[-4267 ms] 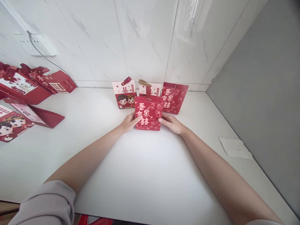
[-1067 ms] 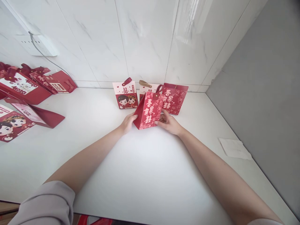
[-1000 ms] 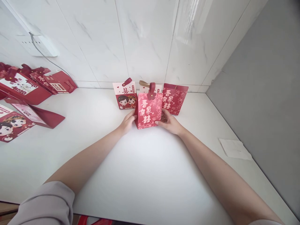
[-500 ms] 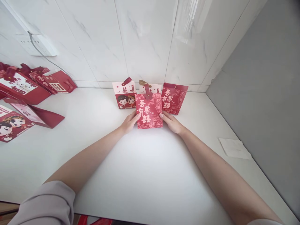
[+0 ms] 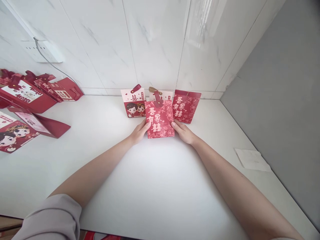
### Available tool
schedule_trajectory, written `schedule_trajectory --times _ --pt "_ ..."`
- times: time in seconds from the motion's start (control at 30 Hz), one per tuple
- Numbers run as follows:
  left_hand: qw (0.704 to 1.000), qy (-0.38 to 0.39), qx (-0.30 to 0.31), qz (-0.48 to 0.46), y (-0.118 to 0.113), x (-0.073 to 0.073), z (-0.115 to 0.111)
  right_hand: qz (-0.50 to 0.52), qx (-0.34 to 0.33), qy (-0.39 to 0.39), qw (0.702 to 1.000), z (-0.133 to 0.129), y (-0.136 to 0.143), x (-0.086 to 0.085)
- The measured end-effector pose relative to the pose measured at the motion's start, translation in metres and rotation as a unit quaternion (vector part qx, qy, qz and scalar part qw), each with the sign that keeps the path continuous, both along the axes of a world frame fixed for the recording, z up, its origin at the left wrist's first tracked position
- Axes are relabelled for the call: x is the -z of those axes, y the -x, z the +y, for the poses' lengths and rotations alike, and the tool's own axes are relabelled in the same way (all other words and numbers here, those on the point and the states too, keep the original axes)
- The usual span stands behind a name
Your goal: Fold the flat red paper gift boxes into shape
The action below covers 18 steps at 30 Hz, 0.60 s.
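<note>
- Turned since about a second ago: the red floral-printed card box with pale lettering (image 5: 160, 125), then angled with one side panel showing, now faces the person square on.
- Left hand (image 5: 140, 131) grips its lower edge at eight o'clock, right hand (image 5: 184, 132) at four. Thumbs press the front; the other fingers are mostly hidden behind. Low, matched hold looks meant to keep it level without covering much print.
- Box sits mid-table, near the wall side; I cannot tell whether its base bears on the white smooth table (image 5: 160, 186).
- Dark red strap with a flower-shaped end (image 5: 158, 104) lies over its top at twelve, probably closing the flap.
- Behind it, at ten, a white-and-red card box with a cartoon couple (image 5: 134, 108); at twelve, a pale card box with a tan strap (image 5: 167, 95), partly hidden; at two, another red floral card box (image 5: 187, 108). All stand upright near the wall, perhaps for steadiness.
- Well apart at nine to ten, a jumble of red card boxes (image 5: 52, 121); at four, a flat white paper sheet (image 5: 252, 160).
</note>
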<state>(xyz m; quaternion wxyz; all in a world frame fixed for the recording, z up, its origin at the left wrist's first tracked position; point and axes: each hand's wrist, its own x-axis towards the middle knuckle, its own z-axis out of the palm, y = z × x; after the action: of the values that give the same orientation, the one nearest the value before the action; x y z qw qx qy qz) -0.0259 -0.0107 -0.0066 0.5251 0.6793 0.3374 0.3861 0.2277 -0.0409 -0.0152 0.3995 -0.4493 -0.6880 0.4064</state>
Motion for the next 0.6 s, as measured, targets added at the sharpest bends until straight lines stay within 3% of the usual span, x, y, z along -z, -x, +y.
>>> schedule_trajectory --times 0.6 --pt "1.0 -0.009 -0.006 0.02 0.0016 0.0017 0.0008 -0.005 0.002 -0.007 1.0 -0.0012 0.0005 -0.001"
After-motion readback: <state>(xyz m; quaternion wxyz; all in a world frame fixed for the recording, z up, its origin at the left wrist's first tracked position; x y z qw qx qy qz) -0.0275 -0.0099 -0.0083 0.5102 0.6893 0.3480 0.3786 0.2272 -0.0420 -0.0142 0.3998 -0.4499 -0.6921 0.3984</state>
